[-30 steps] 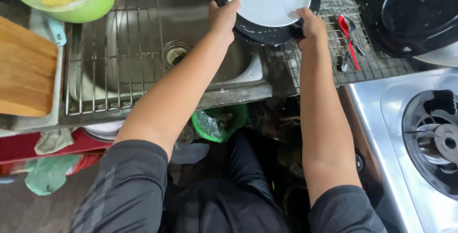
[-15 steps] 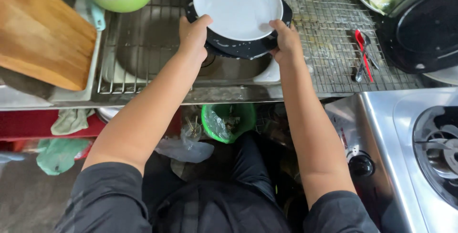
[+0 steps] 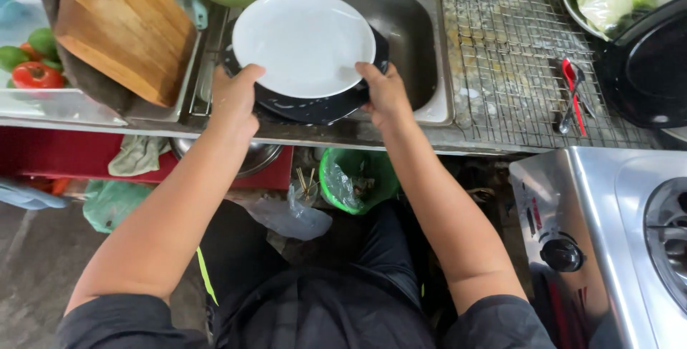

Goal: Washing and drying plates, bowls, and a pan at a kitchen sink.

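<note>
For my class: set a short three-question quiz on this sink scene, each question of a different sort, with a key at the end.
1. True or false: the white plate lies on top of a black dish.
2. Which hands grip the stack? A) left hand only B) right hand only C) both
3. Fill in: the wooden board lies to the person's ____ of the plate.

Key: 1 true; 2 C; 3 left
</note>
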